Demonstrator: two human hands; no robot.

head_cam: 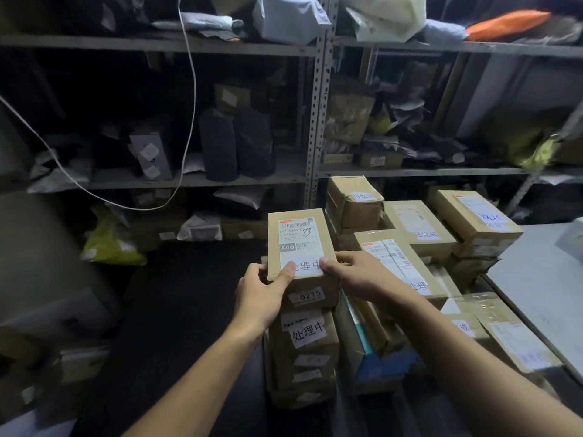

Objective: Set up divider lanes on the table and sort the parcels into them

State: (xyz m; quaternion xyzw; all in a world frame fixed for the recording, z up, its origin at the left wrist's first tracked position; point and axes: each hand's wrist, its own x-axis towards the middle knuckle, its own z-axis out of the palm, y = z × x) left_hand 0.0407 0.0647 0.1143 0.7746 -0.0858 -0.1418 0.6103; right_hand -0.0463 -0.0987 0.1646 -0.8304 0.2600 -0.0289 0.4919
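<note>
While the metal shelving (315,121) fills the back wall with bags and cartons, the grey bench (542,279) shows only as a bare corner at the right edge, with no dividers visible on it. Between the two, stacks of cardboard parcels (416,228) rise from the floor. Nearest is a tall stack (304,345) directly ahead, and on its top sits the top parcel (298,244), a narrow box with its long axis running away from the person, white label up. Both hands grip its near end: the left hand (263,296) clasps the near left corner, thumb on the label, and the right hand (355,272) pinches the near right corner. Neither is clearly nearer. The bench lies to the right, so the carry probably swings that way, over the neighbouring parcels. Whether the box has left the stack, I cannot tell.
</note>
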